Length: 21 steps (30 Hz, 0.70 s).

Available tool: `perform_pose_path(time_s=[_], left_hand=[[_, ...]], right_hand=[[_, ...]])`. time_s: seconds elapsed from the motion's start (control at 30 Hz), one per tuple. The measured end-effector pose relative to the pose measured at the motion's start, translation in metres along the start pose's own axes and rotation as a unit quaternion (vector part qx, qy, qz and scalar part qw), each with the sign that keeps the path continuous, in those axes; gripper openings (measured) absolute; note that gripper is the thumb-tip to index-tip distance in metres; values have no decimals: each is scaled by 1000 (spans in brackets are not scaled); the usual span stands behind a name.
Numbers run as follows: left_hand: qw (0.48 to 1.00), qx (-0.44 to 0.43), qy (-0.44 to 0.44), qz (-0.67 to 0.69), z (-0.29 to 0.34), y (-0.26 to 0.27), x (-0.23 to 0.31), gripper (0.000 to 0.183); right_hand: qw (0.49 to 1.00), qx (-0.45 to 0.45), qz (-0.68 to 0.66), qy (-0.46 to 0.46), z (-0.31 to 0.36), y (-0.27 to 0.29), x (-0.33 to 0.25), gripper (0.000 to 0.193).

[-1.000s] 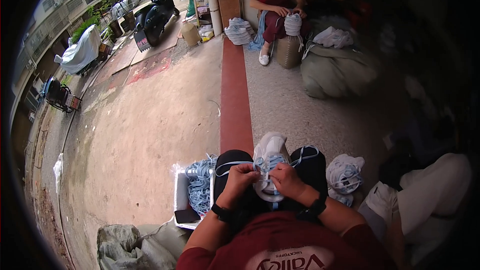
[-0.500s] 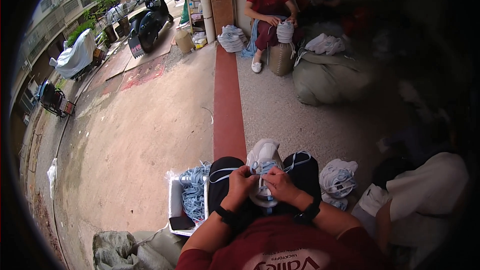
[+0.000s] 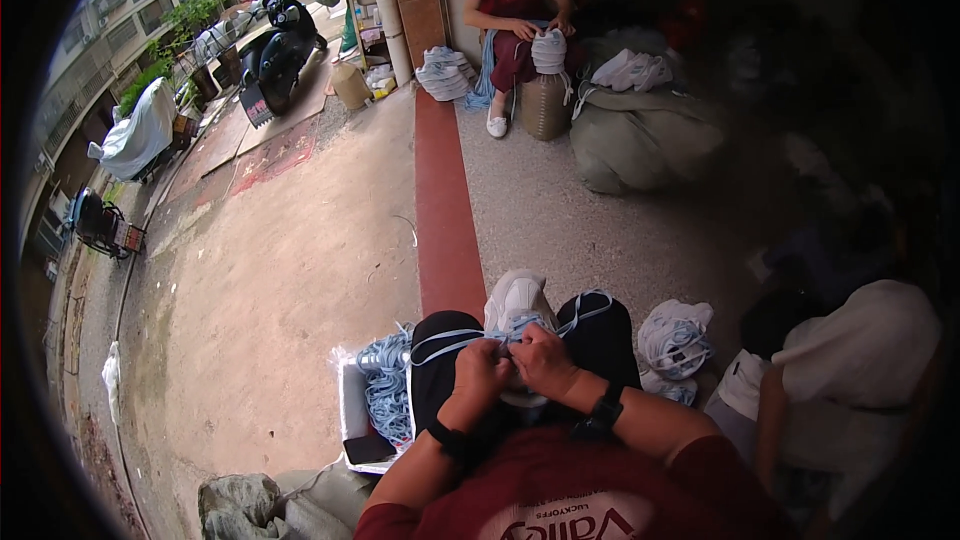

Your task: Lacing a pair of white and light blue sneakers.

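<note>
A white shoe (image 3: 514,298) rests between my knees, toe pointing away from me. Light blue shoelace (image 3: 436,348) lies across its upper, and loose lengths trail over both of my dark trouser legs. My left hand (image 3: 482,370) is closed in a pinch at the laced opening, on the lace. Close beside it, my right hand (image 3: 545,360) also pinches the lace, its fingers bent over the shoe. Both hands cover the shoe's near half, so the exact grip of the fingertips is partly hidden.
Left of my knee stands a white box (image 3: 352,408) of blue laces, with a dark flat object (image 3: 370,450) at its near end. White shoes with laces (image 3: 675,338) are piled at right. One person (image 3: 515,0) sits ahead beside a large sack (image 3: 640,140); another (image 3: 850,370) is close at right.
My hands have drawn closer together over the shoe, and the right one now hides more of the lacing. The lace across my left thigh has shifted. The whole view has tilted slightly.
</note>
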<state>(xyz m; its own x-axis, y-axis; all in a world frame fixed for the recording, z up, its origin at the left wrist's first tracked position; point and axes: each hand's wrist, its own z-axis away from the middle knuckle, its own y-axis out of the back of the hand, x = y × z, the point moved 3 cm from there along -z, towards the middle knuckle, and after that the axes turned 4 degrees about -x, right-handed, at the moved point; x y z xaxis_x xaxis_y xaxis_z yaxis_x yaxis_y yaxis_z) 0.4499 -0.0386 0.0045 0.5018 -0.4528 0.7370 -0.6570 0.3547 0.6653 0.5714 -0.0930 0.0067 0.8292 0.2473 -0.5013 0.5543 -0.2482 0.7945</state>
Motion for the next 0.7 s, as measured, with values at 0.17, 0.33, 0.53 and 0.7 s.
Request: perform_pose_path(time_s=[0.17,0.33,0.53,0.7], left_hand=[[979,-70,131,136,0,2,-8,28],[967,-3,166,191,3,6,-20,19],[970,-21,14,244,5,7,6,12],[970,-76,-216,-87,2,5,46,6]], right_hand=[[1000,-16,-1,23,-4,4,1,5],[701,-14,-706,-98,9,61,18,4],[657,35,-743,-122,38,99,34,18],[672,-27,-730,-120,46,92,32,19]])
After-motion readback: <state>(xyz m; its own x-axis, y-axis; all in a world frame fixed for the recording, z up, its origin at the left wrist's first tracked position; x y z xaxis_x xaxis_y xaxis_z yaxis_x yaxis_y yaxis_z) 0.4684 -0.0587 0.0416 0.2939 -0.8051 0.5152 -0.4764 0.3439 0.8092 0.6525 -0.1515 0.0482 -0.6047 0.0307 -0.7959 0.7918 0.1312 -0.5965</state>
